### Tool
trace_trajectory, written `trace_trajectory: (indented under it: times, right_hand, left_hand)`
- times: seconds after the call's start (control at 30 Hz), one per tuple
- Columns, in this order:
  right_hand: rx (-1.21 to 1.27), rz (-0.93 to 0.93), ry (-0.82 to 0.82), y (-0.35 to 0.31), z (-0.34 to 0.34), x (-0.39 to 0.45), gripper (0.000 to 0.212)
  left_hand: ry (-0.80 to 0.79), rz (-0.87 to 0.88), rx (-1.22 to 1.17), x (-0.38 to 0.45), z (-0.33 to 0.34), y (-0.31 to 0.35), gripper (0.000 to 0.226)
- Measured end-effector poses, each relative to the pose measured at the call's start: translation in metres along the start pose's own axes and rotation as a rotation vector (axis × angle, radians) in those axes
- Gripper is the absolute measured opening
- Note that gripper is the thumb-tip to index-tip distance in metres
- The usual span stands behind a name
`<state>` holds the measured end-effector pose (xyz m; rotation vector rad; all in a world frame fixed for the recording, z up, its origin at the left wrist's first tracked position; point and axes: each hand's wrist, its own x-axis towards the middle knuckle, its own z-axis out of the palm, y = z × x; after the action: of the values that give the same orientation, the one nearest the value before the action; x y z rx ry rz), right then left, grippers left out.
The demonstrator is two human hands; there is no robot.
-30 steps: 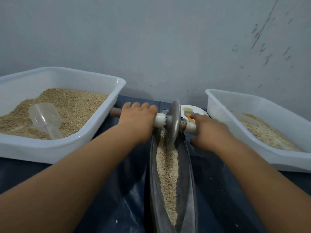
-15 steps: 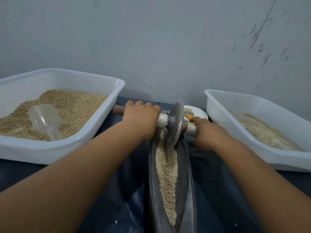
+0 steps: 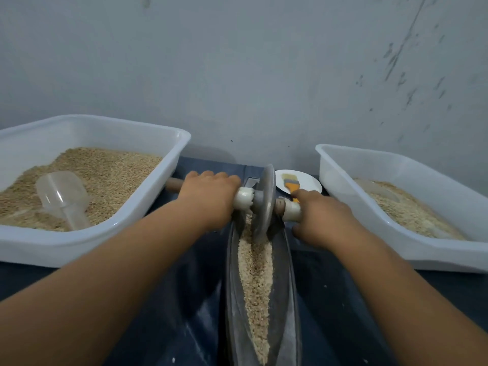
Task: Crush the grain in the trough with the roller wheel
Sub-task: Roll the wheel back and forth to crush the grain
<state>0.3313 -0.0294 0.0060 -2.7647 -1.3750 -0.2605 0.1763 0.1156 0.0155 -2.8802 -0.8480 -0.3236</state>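
Observation:
A narrow metal trough (image 3: 286, 307) runs away from me down the middle, with a strip of pale grain (image 3: 255, 281) along its bottom. The grey roller wheel (image 3: 264, 202) stands on edge in the grain near the trough's far end. Its axle sticks out on both sides. My left hand (image 3: 208, 199) grips the left handle, fingers curled over it. My right hand (image 3: 322, 217) grips the right handle, and the white sleeve of the axle shows beside each hand.
A white tub (image 3: 148, 207) of grain with a clear plastic scoop (image 3: 63, 196) sits at the left. Another white tub (image 3: 351, 180) with paler grain sits at the right. Behind the wheel is a white plate (image 3: 309, 180) holding an orange-handled brush (image 3: 291, 183). A grey wall stands close behind.
The wheel and both hands have come slightly nearer along the trough. The grip of both hands is the same.

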Motion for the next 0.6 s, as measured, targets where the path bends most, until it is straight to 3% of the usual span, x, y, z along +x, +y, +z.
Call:
trace_trajectory:
  times: [0.17,0.33,0.43,0.6]
  right_hand:
    - [-0.001,-0.144,0.193,0.005,0.008,-0.038,0.056]
    - [-0.053,-0.031,0.052,-0.006,-0.005,-0.002,0.059]
    - [-0.066,0.014,0.014,-0.013,-0.011,0.006,0.046]
    - [-0.101,-0.110,0.229,-0.011,0.003,-0.036,0.038]
  left_hand:
    - [0.247,0.108,-0.016,-0.040,0.026,-0.005,0.038]
    - [0.062,-0.003,-0.087,-0.007,0.015,-0.008,0.041]
    - [-0.015,-0.041,-0.072,0.000,0.011,-0.006,0.038]
    - [0.171,0.033,-0.080,-0.040,0.029,-0.009,0.036]
